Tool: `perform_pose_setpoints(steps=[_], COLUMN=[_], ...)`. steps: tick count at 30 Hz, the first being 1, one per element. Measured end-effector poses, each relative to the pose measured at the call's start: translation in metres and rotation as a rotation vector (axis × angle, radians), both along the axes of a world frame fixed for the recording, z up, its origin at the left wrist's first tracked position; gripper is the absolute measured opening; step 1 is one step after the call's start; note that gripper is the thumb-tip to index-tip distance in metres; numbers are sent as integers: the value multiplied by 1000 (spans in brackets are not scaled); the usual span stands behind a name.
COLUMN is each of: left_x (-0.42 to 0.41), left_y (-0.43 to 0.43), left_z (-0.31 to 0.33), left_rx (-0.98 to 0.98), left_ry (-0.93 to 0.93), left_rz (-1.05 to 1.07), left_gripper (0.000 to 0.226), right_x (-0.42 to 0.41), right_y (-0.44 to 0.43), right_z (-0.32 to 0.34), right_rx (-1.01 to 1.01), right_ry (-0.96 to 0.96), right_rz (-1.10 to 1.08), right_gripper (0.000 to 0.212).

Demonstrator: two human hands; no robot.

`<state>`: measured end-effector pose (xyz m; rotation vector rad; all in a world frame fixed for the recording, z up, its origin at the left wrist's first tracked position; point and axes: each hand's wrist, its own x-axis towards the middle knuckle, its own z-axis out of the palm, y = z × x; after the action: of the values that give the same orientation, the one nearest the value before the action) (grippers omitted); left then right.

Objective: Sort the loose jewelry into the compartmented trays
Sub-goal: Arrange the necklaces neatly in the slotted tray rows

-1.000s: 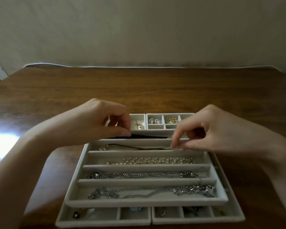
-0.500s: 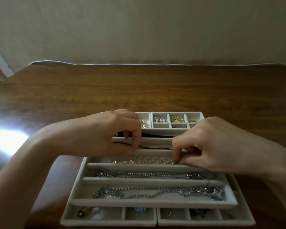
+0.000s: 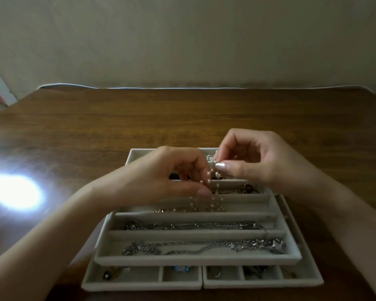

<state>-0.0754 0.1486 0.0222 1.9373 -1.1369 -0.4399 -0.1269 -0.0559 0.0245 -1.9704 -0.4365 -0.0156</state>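
Over the slotted tray (image 3: 195,260), left hand (image 3: 161,179) and right hand (image 3: 261,161) pinch the pearl strand (image 3: 208,182); table (image 3: 182,118) stretches beyond.

Pearl strand (image 3: 210,181) runs from my right hand (image 3: 258,161) pinch down past my left hand (image 3: 161,177) thumb, tail pooled in grey slotted tray (image 3: 195,260) below.

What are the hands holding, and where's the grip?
A pearl bead strand: right hand pinches its upper end, left hand pinches lower down; the rest trails into the tray.
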Motion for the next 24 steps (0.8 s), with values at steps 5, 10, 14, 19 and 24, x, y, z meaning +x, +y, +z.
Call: perform_pose_setpoints(steps=[5,10,14,19,24], left_x=[5,8,17,22,19], left_y=[5,12,24,30,20], left_z=[3,12,19,17,14], left_rx=[-131,-123,-46,-23,-342], left_ry=[223,241,202,249,309], left_rz=[44,168,207,149,110], left_gripper=[10,19,11,12,17], right_x=[4,5,2,3,2], right_y=[3,-11,-27,-31,-24], right_z=[-5,4,20,22,20], right_rx=[284,339,134,-42,-48], right_ry=[168,364,417,385,291], right_rz=[82,165,108,51,30], right_gripper=[8,21,32,30,15])
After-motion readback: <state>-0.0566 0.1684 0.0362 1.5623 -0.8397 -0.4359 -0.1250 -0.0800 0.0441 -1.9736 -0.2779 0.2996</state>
